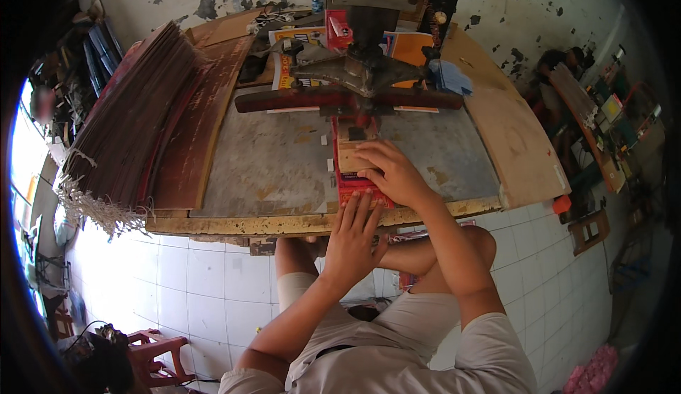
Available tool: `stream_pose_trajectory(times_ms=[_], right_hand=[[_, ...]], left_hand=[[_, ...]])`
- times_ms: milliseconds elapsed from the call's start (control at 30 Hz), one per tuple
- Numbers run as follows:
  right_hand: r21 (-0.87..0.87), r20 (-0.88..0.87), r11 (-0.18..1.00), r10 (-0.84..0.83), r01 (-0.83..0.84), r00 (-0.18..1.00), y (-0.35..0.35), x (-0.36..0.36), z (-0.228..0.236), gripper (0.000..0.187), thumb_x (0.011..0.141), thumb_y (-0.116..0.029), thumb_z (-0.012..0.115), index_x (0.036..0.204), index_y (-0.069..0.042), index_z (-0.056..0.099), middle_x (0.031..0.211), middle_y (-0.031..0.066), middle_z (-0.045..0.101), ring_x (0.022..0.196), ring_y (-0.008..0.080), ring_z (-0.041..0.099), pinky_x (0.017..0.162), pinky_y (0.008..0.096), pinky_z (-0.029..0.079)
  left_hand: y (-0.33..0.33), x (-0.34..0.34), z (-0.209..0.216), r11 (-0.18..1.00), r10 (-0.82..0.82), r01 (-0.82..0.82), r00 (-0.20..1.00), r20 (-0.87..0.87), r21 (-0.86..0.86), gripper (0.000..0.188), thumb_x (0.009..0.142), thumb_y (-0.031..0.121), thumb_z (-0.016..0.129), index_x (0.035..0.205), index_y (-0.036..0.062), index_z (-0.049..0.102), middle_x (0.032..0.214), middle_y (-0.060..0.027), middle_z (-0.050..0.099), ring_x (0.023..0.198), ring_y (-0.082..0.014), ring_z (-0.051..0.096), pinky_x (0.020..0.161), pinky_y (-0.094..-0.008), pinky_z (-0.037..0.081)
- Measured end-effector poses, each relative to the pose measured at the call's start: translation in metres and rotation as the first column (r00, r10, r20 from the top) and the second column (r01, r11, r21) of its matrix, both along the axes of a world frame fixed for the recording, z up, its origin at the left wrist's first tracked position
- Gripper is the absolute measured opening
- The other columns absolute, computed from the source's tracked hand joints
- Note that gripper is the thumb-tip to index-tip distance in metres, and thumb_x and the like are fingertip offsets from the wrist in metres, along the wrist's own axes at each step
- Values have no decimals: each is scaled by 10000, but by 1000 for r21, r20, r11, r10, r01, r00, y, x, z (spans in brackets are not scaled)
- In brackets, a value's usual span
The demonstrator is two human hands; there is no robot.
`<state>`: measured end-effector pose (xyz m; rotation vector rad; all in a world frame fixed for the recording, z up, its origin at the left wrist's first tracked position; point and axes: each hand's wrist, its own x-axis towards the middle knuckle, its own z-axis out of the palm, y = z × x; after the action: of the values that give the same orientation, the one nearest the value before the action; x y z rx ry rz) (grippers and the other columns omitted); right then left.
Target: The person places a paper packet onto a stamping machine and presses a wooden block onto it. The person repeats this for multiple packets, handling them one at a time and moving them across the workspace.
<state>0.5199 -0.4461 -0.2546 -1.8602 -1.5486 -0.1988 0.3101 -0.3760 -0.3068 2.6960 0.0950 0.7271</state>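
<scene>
in the head view, the red strip (386,200) is seen at the near edge of the grey worktop (273,170), its long axis running away from the body toward the press (362,71). a pale wooden block (346,158) is set on it, just beyond the left hand (355,241) and directly left of the right hand (391,175), which is the nearer to the block. the left fingers are held straight and close together, tips laid on the strip's near end, with nothing seen gripped. the right fingers are curled over the block's right side, thumb spread below; whether it is pinched or only steadied cannot be told. the block's right edge is covered by that hand, the strip's far end is lost beneath the press's dark red crossbar (284,101), and the left palm is hidden.
</scene>
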Motion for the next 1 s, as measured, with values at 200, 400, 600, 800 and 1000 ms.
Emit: stream_pose_trajectory(times_ms=[200,400,600,800,1000], right_hand=[[15,-10,1000,3,-3,1000,-3,-1,-1,431,927,-71,863,1348,-70,771,1459,74,695,1346,337,645,1147,461,551],[65,71,996,-60,56,996,-2,-11,6,434,905,-67,883,1329,-99,797,1392,68,693,1294,336,654,1108,454,553],[56,84,997,-63,58,994,-2,-4,3,384,910,-149,893,1273,-75,792,1347,59,688,1245,319,650,1076,473,551],[59,87,994,-93,88,992,1,-3,3,393,889,-148,908,1249,-51,784,1334,62,694,1240,313,654,1070,465,557],[74,82,992,-110,104,991,2,-4,1,401,880,-149,914,1244,-46,782,1313,65,702,1232,318,661,1070,462,565]], left_hand=[[0,1,2,1000,-5,5,1000,0,-14,722,1010,347,729,1636,38,545,1741,-246,462,1635,-454,405,1341,-601,330],[0,-1,-1,999,2,-2,1000,-7,-38,700,1013,344,728,1623,42,563,1747,-240,464,1637,-449,408,1331,-610,345],[0,-1,1,998,-1,1,1000,-4,-67,662,1022,330,718,1603,45,582,1753,-225,468,1647,-433,405,1319,-609,365],[1,0,-1,999,-3,3,1000,-7,-50,654,1021,327,716,1603,57,588,1757,-217,471,1639,-431,418,1308,-607,384],[1,0,-1,999,3,-4,1000,-15,-46,678,1022,335,717,1625,59,572,1764,-213,463,1638,-428,421,1306,-603,387]])
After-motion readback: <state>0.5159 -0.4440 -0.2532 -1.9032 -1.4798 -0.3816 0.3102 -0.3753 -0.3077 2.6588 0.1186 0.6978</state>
